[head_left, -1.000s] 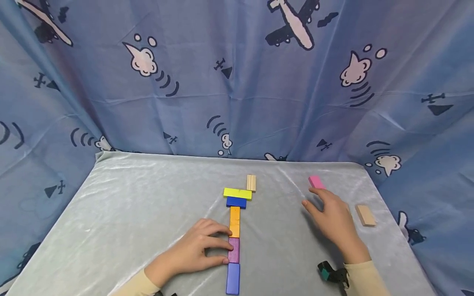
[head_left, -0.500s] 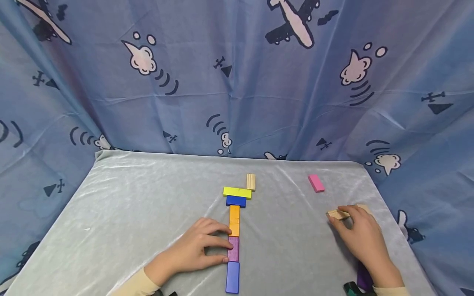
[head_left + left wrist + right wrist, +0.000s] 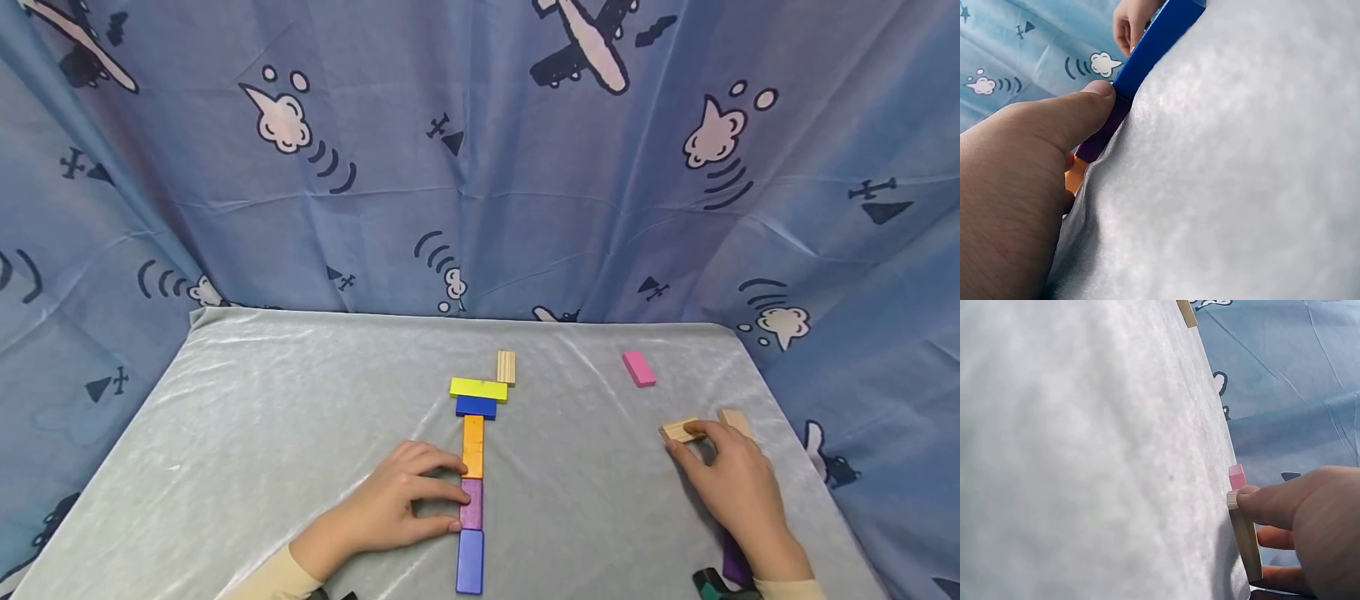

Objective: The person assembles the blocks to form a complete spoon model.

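My left hand (image 3: 401,504) lies beside a row of blocks, its fingertips touching the left side of a purple block (image 3: 472,504) and the near end of an orange block (image 3: 473,446). A light-blue block (image 3: 470,562) extends the row nearest me. Beyond the orange one, a dark-blue block (image 3: 476,407) and a yellow-green block (image 3: 478,390) lie crosswise. At the right, my right hand (image 3: 738,479) pinches a plain wooden block (image 3: 677,430) between thumb and fingers; the right wrist view shows this wooden block (image 3: 1245,540) close to the cloth.
A ridged wooden block (image 3: 506,367) lies behind the yellow-green one. Farther right is a pink block (image 3: 639,368). Another plain wooden block (image 3: 735,421) and a dark purple block (image 3: 735,562) are partly hidden by my right hand and arm. A patterned curtain (image 3: 480,167) borders the cloth-covered table (image 3: 300,375).
My right hand has moved right and nearer from beside the pink block and taken hold of a plain wooden block. The dark purple block has come into view. My left hand stays put.
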### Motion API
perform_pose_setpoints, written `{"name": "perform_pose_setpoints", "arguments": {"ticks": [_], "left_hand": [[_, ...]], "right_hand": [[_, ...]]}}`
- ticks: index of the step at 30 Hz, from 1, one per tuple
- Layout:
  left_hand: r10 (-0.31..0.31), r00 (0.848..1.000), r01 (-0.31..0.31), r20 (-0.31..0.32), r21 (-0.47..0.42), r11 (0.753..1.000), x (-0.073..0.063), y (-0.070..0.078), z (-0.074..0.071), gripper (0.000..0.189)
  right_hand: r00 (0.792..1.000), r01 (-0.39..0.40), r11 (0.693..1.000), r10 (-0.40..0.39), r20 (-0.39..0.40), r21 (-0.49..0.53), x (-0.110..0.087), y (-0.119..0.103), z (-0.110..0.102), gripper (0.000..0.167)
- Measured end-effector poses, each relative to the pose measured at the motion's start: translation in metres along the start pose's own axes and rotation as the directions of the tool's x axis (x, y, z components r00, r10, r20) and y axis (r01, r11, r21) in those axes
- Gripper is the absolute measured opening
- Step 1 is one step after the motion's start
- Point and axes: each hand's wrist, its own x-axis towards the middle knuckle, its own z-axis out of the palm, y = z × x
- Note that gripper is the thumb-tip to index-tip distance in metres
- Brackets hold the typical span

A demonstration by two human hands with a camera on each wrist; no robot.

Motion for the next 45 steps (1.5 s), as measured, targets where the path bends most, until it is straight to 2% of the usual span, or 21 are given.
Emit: {"name": "perform_pose_setpoints", "arguments": {"ticks": [17, 29, 38, 45], "left_hand": [[-0.003, 1.000, 0.004, 0.008, -0.010, 1.000, -0.002, 0.003, -0.002, 0.025], [-0.012, 1.000, 0.013, 0.007, -0.003, 1.000, -0.004, 0.002, -0.002, 0.025], [-0.007, 1.000, 0.007, 0.000, 0.002, 1.000, 0.001, 0.002, -0.001, 0.026], [-0.002, 1.000, 0.002, 0.005, -0.001, 1.000, 0.000, 0.001, -0.001, 0.026]], "right_hand": [[0.998, 0.043, 0.999, -0.041, -0.046, 0.026, -0.006, -0.001, 0.001, 0.043], [0.987, 0.137, 0.989, -0.131, -0.092, 0.055, 0.002, -0.007, 0.001, 0.040], [0.969, 0.228, 0.970, -0.218, -0.112, 0.085, 0.016, -0.021, -0.003, 0.040], [0.963, 0.262, 0.956, -0.249, -0.102, 0.134, 0.022, -0.039, -0.003, 0.036]]}}
